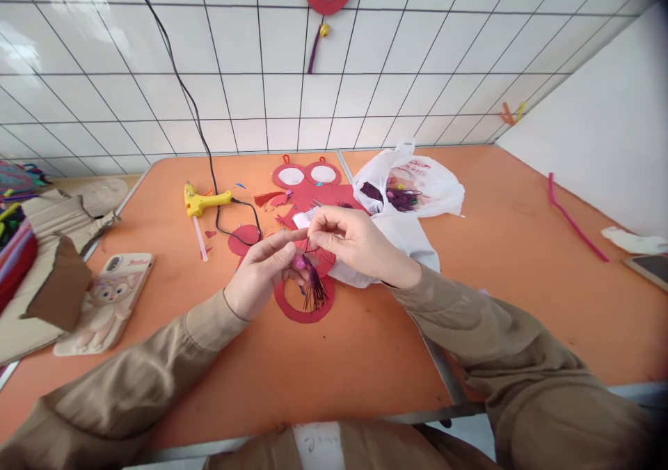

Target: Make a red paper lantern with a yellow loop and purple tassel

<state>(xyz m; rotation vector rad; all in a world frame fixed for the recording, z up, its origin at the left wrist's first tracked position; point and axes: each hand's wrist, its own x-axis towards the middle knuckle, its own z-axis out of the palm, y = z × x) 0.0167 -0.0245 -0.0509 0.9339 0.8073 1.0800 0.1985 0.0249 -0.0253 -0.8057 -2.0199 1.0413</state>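
Over the middle of the orange counter [365, 365], the left hand [264, 267] is holding a purple tassel [314, 289] near its pink top, with the fingers bending around it. The right hand [351, 241] is pinching a thin dark string [308, 245] between thumb and finger, just above the tassel. The threads are hanging down loose.

For working well here, the left fingers should probably be staying firm on the pink top, so the tassel is not spinning. The right fingers should be pulling gently, so the string is not snapping. Loose threads could be getting mixed up with the string, so keeping them hanging down seems wise.

Below the hands, a red ring [299, 314] is lying flat. Behind them, two joined red rings [307, 184] are lying on the counter. To the left, a yellow glue gun [209, 200] is resting near bits of red scrap. To the right, a white plastic bag [443, 186] is sitting with more purple tassels [401, 198] inside.
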